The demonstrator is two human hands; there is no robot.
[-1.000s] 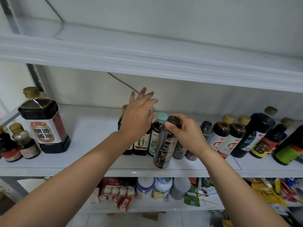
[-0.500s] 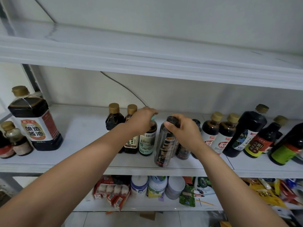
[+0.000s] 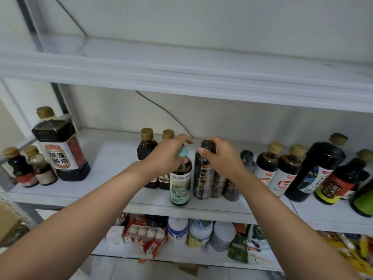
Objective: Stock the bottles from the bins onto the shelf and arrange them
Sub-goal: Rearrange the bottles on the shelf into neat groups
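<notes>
White shelf (image 3: pixel 113 158) bears both bottles near its front edge: left hand (image 3: pixel 167 156) grips the teal-capped bottle (image 3: pixel 180 184) by its neck, and right hand (image 3: pixel 222 156) pinches the black-capped bottle (image 3: pixel 202 178) at its top, just alongside. This looks like the arranging step; next, slide both upright into line.

shelf board (image 3: pixel 113 158), centre: white, smooth, slight sheen; looks like painted metal.
upper shelf (image 3: pixel 181 63), across the top half: same white finish, with soft reflections along the front lip.
teal-capped bottle (image 3: pixel 180 184), centre: glossy dark body; pale green label looks like matt paper; cap is smooth matt plastic.
black-capped bottle (image 3: pixel 203 176), just right of it: shiny printed film over a dark body; cap is glossy black.
large jug (image 3: pixel 60 150), left: clear glossy plastic, glossy label, dull gold cap.
cardboard (image 3: pixel 8 219), lower left edge: brown, matt.
wall (image 3: pixel 222 21), top: matt white.
</notes>
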